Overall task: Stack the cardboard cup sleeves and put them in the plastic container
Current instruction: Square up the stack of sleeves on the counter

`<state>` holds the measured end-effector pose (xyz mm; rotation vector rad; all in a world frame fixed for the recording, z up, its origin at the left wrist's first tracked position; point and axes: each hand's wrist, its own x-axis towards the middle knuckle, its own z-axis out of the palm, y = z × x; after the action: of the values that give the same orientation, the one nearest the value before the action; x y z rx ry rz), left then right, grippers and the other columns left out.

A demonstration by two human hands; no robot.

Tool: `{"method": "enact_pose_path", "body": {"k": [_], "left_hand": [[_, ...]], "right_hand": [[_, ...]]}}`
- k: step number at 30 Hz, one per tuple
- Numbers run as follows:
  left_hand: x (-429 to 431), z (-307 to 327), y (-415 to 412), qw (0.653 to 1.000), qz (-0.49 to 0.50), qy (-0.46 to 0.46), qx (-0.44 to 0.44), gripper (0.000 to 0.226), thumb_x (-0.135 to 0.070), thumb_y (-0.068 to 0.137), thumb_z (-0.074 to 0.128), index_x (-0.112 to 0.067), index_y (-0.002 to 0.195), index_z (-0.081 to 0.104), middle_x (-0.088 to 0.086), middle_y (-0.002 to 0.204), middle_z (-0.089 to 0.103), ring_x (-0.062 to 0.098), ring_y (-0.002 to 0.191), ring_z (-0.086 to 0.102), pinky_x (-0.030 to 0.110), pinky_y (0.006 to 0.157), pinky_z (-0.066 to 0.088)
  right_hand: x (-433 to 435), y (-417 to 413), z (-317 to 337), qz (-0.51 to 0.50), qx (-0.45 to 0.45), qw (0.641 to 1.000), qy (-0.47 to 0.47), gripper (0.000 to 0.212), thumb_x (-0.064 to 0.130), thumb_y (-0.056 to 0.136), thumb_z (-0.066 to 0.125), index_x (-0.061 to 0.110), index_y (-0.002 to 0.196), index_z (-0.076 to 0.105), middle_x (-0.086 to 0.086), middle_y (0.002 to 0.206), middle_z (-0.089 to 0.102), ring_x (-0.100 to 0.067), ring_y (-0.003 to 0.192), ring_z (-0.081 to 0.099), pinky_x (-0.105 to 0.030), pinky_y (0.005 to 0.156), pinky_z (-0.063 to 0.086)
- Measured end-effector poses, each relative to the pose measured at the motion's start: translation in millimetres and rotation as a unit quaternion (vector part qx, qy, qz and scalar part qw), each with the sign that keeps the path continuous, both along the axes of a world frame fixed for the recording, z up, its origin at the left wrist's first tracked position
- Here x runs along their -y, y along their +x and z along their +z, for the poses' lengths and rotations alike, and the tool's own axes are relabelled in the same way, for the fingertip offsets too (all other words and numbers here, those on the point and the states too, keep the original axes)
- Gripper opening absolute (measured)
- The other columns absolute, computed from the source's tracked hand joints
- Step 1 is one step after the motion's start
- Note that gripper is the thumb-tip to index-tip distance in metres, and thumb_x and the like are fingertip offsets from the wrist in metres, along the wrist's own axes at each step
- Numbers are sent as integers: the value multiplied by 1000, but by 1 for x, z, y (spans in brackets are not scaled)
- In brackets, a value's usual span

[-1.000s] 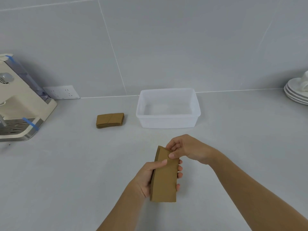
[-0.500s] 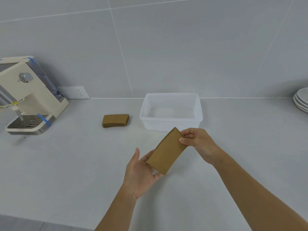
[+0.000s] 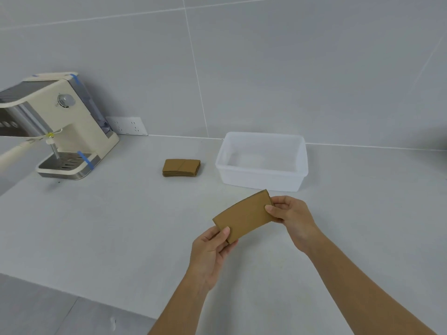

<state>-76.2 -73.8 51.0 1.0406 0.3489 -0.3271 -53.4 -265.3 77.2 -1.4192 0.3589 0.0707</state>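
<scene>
I hold a flat brown stack of cardboard cup sleeves above the counter, tilted up to the right. My left hand pinches its lower left end and my right hand pinches its upper right end. Just behind it stands the translucent plastic container, with nothing visible inside. A second flat pile of sleeves lies on the counter to the left of the container.
A cream coffee machine stands at the back left, with a wall socket beside it. The grey counter's front edge runs across the lower left, and a tiled wall rises behind.
The held stack turned from upright to lying nearly flat and moved toward the container. My left hand opened and then closed on its lower end. The view swung to the right and down.
</scene>
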Motion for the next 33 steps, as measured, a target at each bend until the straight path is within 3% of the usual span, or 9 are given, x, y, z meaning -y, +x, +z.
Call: {"method": "enact_pose_path", "body": {"k": [6, 12, 16, 20, 24, 28, 33], "left_hand": [[-6, 1, 5, 996, 51, 71, 17, 23, 1, 85, 58, 0, 106, 67, 10, 102, 73, 24, 97, 68, 32, 82, 57], [-17, 11, 19, 987, 72, 127, 66, 23, 1, 86, 58, -6, 106, 67, 5, 98, 72, 12, 88, 70, 18, 72, 57], [-33, 13, 37, 984, 69, 149, 72, 24, -2, 87, 57, -4, 110, 66, 6, 101, 71, 16, 94, 68, 21, 78, 56], [-55, 20, 64, 981, 65, 166, 81, 24, -4, 87, 58, -6, 110, 65, 0, 97, 70, 13, 92, 65, 17, 74, 50], [-82, 34, 100, 979, 66, 171, 89, 23, -5, 86, 60, -13, 107, 65, -3, 92, 69, 10, 86, 64, 16, 71, 48], [-111, 48, 140, 975, 58, 188, 101, 16, -5, 86, 61, -19, 86, 69, -3, 87, 69, 13, 83, 63, 19, 75, 48], [-136, 59, 191, 972, 47, 201, 109, 21, -5, 85, 61, -9, 104, 69, 0, 93, 69, 15, 86, 63, 20, 77, 49]], "right_hand": [[-12, 0, -2, 10, -6, 999, -36, 12, 1, 81, 65, 9, 90, 62, -17, 95, 65, -28, 86, 61, -42, 88, 52], [-31, 11, 0, -9, 13, 997, -78, 12, 1, 83, 64, 10, 91, 62, -4, 84, 64, -18, 80, 61, -27, 76, 51], [-48, 24, 4, -18, 19, 997, -79, 12, -1, 82, 64, 10, 86, 64, -4, 81, 65, -16, 76, 61, -23, 68, 51], [-74, 47, 8, -34, 19, 996, -85, 10, 3, 83, 64, 10, 90, 65, -3, 83, 65, -17, 80, 61, -24, 74, 51], [-105, 77, 15, -55, 24, 995, -77, 13, 4, 84, 63, 8, 97, 64, -4, 87, 65, -14, 78, 61, -20, 69, 49], [-132, 112, 24, -69, 23, 995, -70, 18, 5, 84, 64, 5, 102, 63, -8, 89, 65, -16, 77, 61, -21, 65, 50], [-159, 149, 35, -87, 27, 994, -62, 10, 6, 84, 64, 14, 88, 60, -2, 82, 64, -13, 74, 60, -22, 63, 50]]}}
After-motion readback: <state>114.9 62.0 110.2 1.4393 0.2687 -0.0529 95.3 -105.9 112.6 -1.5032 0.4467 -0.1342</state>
